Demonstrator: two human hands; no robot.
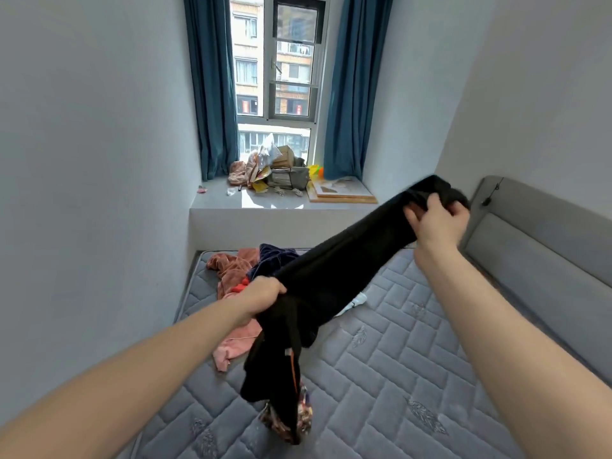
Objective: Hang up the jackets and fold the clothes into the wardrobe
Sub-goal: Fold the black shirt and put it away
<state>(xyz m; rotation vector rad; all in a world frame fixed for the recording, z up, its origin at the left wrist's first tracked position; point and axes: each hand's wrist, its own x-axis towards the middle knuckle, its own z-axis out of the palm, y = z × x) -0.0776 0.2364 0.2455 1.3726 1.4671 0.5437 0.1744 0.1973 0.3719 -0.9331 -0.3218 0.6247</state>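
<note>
A long black garment [344, 260] is stretched in the air above the bed between both hands. My left hand [263, 293] grips its lower end, from which loose black cloth hangs down to the mattress. My right hand [437, 220] grips the upper end, raised near the headboard. Behind the garment on the mattress lie a pink garment [231, 270], a dark blue velvety garment [275, 256] and a white piece [356, 301]. A patterned multicoloured cloth [304, 415] lies under the hanging black end. No wardrobe is in view.
The grey quilted mattress [397, 359] fills the lower frame, with a grey padded headboard [536, 253] on the right. A windowsill [265, 202] at the back holds a pile of bags and boxes and a flat wooden board [341, 190]. Blue curtains flank the window.
</note>
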